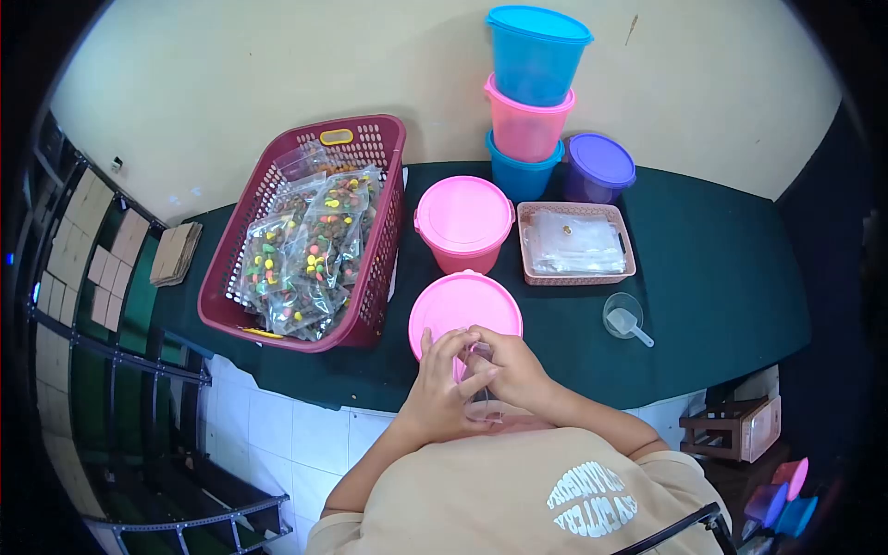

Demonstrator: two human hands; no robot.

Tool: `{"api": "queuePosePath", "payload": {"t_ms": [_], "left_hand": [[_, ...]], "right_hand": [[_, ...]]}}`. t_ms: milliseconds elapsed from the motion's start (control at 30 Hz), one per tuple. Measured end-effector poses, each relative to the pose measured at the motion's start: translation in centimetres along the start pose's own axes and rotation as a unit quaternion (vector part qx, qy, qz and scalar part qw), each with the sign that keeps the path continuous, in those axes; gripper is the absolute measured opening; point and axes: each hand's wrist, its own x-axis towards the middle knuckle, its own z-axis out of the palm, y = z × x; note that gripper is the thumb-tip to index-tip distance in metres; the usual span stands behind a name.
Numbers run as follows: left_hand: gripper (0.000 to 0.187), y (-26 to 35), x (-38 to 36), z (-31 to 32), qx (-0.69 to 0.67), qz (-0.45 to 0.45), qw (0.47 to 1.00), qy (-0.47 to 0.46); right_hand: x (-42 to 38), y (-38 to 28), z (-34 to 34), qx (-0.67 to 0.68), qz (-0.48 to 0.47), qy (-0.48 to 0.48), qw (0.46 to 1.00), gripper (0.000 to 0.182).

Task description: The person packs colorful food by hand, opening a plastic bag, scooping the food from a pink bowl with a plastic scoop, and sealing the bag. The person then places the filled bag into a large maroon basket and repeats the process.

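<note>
My left hand (442, 387) and my right hand (511, 370) meet close to my body, at the near edge of the pink lid (465, 310) of a round tub. Between them they hold a clear plastic bag (483, 409), its lower part hanging below the fingers. The fingers of both hands are bent round the bag's upper part. What the bag contains, if anything, cannot be made out. Just beyond stands a second pink tub (464, 222) with its lid on.
A maroon basket (370, 250) of filled clear bags stands left. Tubs are stacked (535, 116) at the back beside a purple tub (599, 166). A pink tray (578, 279) holds clear bags; nearer lies a cup with a scoop (629, 324). Cardboard pieces (174, 254) sit far left.
</note>
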Motion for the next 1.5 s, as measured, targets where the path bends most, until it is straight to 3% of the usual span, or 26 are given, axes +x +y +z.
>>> {"api": "queuePosePath", "payload": {"t_ms": [167, 400, 467, 600, 667, 700, 767, 833, 867, 967, 1067, 1100, 1167, 1200, 1233, 1300, 1500], "left_hand": [[0.086, -1.4, -1.4, -1.4, -0.017, 0.035, 0.999, 0.020], [0.085, -2.5, -2.5, -3.0, -0.034, 0.077, 0.996, 0.038], [0.084, -2.8, -2.7, -3.3, -0.049, 0.091, 0.994, 0.039], [0.083, -2.7, -3.3, -3.8, -0.075, 0.064, 0.995, 0.023], [0.083, -2.9, -3.5, -4.2, -0.075, 0.054, 0.996, 0.016], [0.085, -3.1, -3.8, -4.4, -0.042, 0.053, 0.998, -0.002], [0.086, -3.7, -4.2, -4.7, -0.008, 0.054, 0.998, -0.024], [0.089, -4.6, -4.7, -4.7, -0.052, 0.077, 0.994, 0.051], [0.103, -5.0, -4.9, -4.9, -0.012, 0.091, 0.994, 0.063], [0.099, -5.4, -5.5, -5.6, -0.010, 0.095, 0.992, 0.085], [0.093, -6.1, -6.7, -5.7, -0.003, 0.120, 0.987, 0.109], [0.093, -6.5, -7.1, -5.5, -0.001, 0.115, 0.987, 0.112], [0.093, -7.1, -8.0, -5.4, -0.067, 0.063, 0.968, 0.235], [0.101, -7.2, -8.4, -5.7, -0.043, 0.054, 0.965, 0.255], [0.101, -7.2, -8.5, -5.9, -0.037, 0.051, 0.965, 0.255], [0.108, -7.0, -8.6, -6.1, -0.054, 0.071, 0.952, 0.294], [0.109, -7.1, -8.3, -5.8, -0.064, 0.082, 0.954, 0.281]], "right_hand": [[0.0, -0.6, 1.7, -0.085, -0.094, 0.007, 0.992, 0.020], [-0.2, -1.5, 3.9, -0.051, -0.072, 0.021, 0.996, 0.032], [-0.3, -1.7, 4.7, 0.010, -0.058, 0.026, 0.998, 0.034], [0.0, -2.3, 5.5, -0.005, -0.046, 0.055, 0.997, 0.031], [0.1, -3.9, 5.3, 0.027, 0.065, 0.010, 0.997, 0.027], [0.1, -3.5, 5.5, 0.028, 0.067, 0.012, 0.997, 0.027], [0.3, -2.5, 5.9, -0.144, -0.016, 0.003, 0.989, 0.030], [0.1, -3.3, 6.3, -0.169, -0.014, -0.005, 0.986, 0.034], [-0.1, -3.9, 6.3, -0.194, -0.013, -0.018, 0.981, 0.039], [-0.6, -5.8, 5.7, -0.220, 0.057, -0.076, 0.971, 0.051], [-0.8, -6.9, 4.9, -0.239, 0.051, -0.095, 0.965, 0.052], [-0.8, -5.9, 4.6, -0.240, 0.049, -0.101, 0.964, 0.052], [-0.2, -2.3, 4.0, -0.219, -0.092, 0.007, 0.971, 0.048], [-0.2, -1.2, 3.7, -0.285, -0.104, 0.017, 0.953, 0.039], [-0.3, 0.5, 3.4, -0.282, -0.108, 0.012, 0.953, 0.039], [-0.9, 4.7, 3.3, -0.444, -0.145, 0.003, 0.884, 0.037], [-2.0, 9.9, 3.6, -0.436, -0.178, 0.019, 0.882, 0.027]]}}
